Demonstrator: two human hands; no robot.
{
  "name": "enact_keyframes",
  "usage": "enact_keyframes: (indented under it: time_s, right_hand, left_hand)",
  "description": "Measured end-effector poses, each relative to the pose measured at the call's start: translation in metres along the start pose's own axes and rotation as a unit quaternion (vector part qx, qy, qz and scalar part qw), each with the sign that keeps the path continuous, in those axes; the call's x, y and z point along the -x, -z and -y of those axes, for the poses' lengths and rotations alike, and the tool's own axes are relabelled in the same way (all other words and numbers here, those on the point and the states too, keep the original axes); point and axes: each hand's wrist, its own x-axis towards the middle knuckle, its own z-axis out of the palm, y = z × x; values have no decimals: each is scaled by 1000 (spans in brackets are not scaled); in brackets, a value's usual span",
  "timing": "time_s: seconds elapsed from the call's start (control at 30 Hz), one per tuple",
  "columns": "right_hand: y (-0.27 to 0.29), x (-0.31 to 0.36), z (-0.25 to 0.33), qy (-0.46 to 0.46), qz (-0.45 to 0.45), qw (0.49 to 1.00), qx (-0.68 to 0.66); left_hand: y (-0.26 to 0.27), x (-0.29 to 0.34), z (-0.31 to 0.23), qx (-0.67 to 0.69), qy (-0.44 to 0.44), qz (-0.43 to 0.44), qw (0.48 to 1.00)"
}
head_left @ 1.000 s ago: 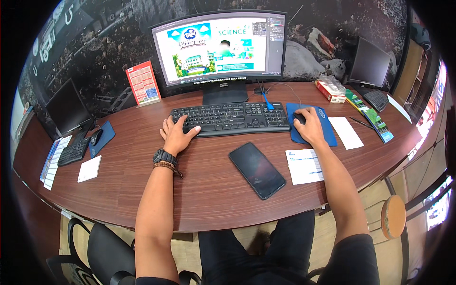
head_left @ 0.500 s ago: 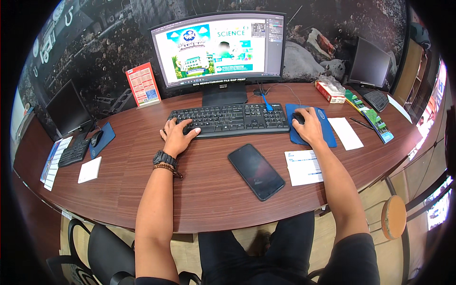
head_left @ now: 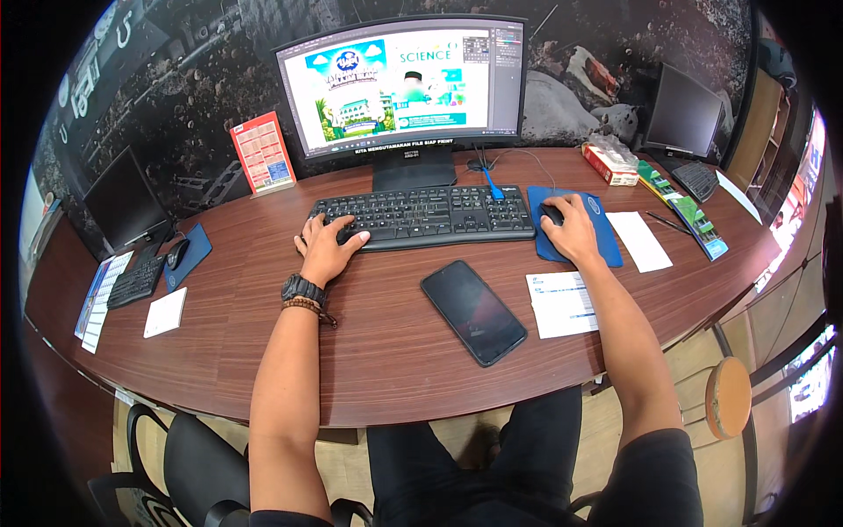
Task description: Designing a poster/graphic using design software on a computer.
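My left hand (head_left: pixel 328 249) lies over the left end of a black keyboard (head_left: pixel 430 217), its fingers spread on the keys and the thumb near the front edge. My right hand (head_left: pixel 572 232) is curled over a black computer mouse (head_left: pixel 551 214), which shows only partly under the fingers. Beneath the mouse is a blue mouse pad (head_left: pixel 602 242). A curved monitor (head_left: pixel 479 97) stands behind the keyboard, displaying two colourful poster or cover layouts side by side. Between my forearms a dark smartphone (head_left: pixel 474 312) lies face up, its screen dark.
A printed sheet (head_left: pixel 560 305) lies beside my right forearm; a blank white paper (head_left: pixel 639 241), a pen (head_left: pixel 669 222) and a red-and-white box (head_left: pixel 609 167) are farther right. A red desk calendar (head_left: pixel 263 154) stands left of the monitor. Each side has another dark monitor. A stool (head_left: pixel 729 398) stands at lower right.
The whole scene sits slightly higher in the picture. Both hands keep their places, the left on the keyboard and the right on the mouse.
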Motion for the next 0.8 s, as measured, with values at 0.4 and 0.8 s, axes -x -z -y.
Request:
enact_keyframes:
  time_s: [0.4, 0.8]
  right_hand:
    - [-4, -2, -6, 18, 0, 1000, -12]
    - [-6, -3, -10, 48, -5, 999, 2]
  left_hand:
    - [1, 1, -2, -1, 1, -1, 1000]
    - [6, 5, -16, -34, -57, 54, 996]
